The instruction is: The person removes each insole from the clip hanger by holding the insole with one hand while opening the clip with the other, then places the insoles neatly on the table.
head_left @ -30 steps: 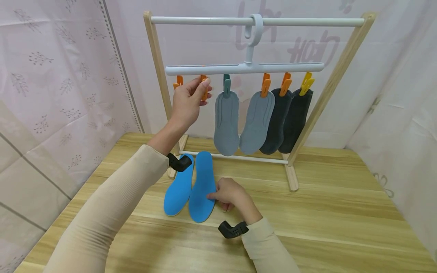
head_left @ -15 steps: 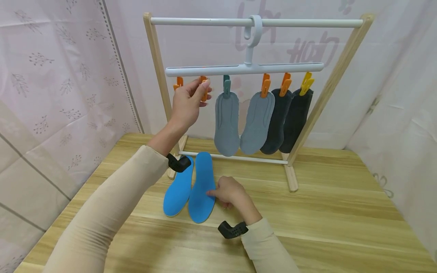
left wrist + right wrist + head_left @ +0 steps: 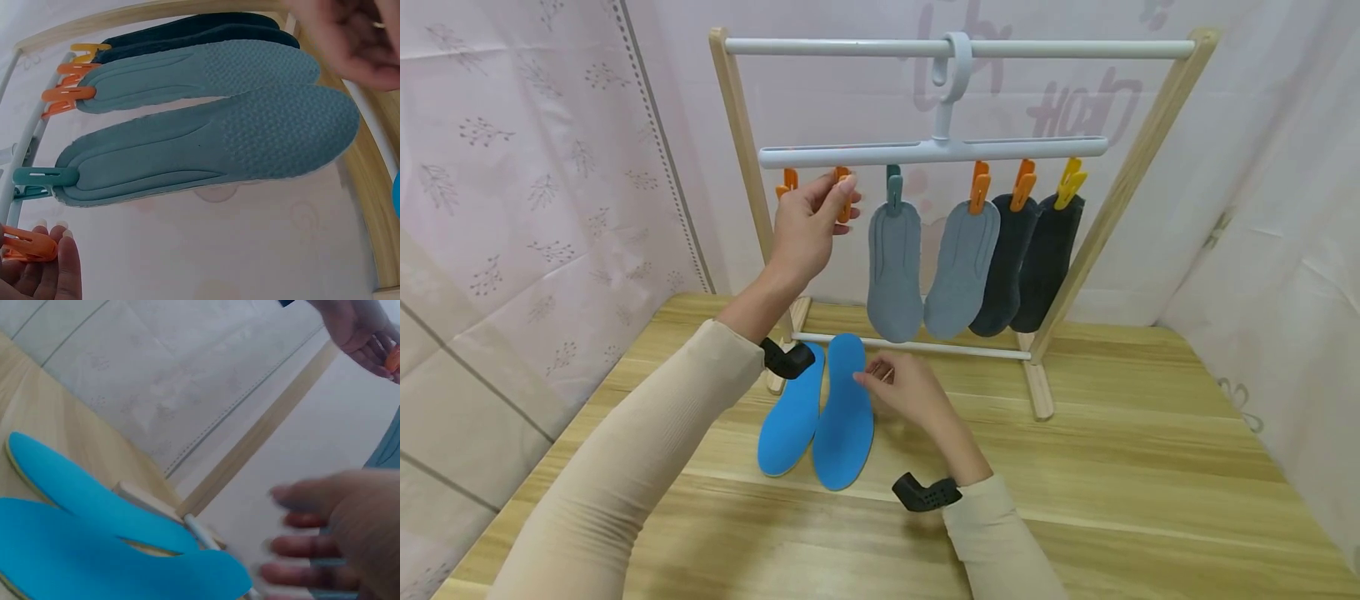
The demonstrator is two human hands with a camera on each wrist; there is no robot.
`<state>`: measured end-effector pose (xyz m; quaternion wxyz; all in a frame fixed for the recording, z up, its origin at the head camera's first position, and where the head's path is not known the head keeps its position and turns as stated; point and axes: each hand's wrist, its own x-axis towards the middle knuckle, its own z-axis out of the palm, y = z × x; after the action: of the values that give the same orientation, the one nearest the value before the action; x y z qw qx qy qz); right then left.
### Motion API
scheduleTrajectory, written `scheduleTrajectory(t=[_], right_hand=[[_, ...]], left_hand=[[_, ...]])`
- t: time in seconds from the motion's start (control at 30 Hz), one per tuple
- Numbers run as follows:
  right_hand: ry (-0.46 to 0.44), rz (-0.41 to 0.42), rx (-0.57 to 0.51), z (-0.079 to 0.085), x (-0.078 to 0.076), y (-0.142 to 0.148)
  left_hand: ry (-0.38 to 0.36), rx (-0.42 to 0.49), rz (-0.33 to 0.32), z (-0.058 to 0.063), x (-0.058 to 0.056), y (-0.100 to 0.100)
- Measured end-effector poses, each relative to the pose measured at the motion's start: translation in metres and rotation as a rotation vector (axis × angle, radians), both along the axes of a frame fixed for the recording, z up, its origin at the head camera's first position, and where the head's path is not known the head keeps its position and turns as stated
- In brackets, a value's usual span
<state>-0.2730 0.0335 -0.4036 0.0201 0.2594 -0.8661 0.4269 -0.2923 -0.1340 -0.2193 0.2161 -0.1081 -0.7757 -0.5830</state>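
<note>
My left hand [image 3: 808, 221] pinches an orange clothespin [image 3: 844, 200] under the left part of the white hanger bar [image 3: 850, 156]. In the left wrist view its fingers lie around that clothespin [image 3: 31, 244]. Two blue insoles [image 3: 844, 425] lie side by side on the table. My right hand [image 3: 906, 387] is beside the right insole's upper edge, thumb and fingers apart and holding nothing. Whether the thumb touches the insole cannot be told in the head view. The right wrist view shows the blurred right hand [image 3: 337, 531] with a gap to the blue insole [image 3: 125, 550].
Two grey insoles [image 3: 895, 275] and two black insoles [image 3: 1048, 267] hang from green, orange and yellow clothespins. Another orange clothespin [image 3: 787, 182] is at the bar's left end. A wooden rack [image 3: 1123, 192] carries the hanger; its foot [image 3: 1040, 392] stands on the table [image 3: 1150, 467].
My right hand has moved up along the right blue insole, away from its middle, and its fingers have opened out. The left hand keeps its pinch on the orange clothespin.
</note>
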Motion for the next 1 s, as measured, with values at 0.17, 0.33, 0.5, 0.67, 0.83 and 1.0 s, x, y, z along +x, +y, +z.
scheduleTrajectory(t=[0.17,0.33,0.5,0.67,0.83,1.0], right_hand=[[0.149,-0.061,-0.215,0.013,-0.001,0.004],[0.306,-0.148,-0.377,0.022,-0.004,0.011],[0.361,-0.199,-0.458,0.027,-0.01,0.019],[0.235,-0.172,-0.463,0.03,-0.012,0.028],[0.098,-0.121,-0.408,0.025,-0.02,0.031],[0.036,-0.138,-0.335,0.02,-0.022,0.027]], left_hand=[[0.008,-0.005,0.003,0.0,0.0,-0.001],[0.008,-0.012,0.004,0.0,-0.001,-0.002],[0.001,-0.018,-0.004,0.0,-0.002,-0.003],[-0.01,-0.023,-0.012,0.0,-0.002,-0.003],[-0.016,-0.019,-0.017,-0.001,-0.003,-0.004],[-0.018,-0.018,-0.025,0.0,-0.003,-0.005]])
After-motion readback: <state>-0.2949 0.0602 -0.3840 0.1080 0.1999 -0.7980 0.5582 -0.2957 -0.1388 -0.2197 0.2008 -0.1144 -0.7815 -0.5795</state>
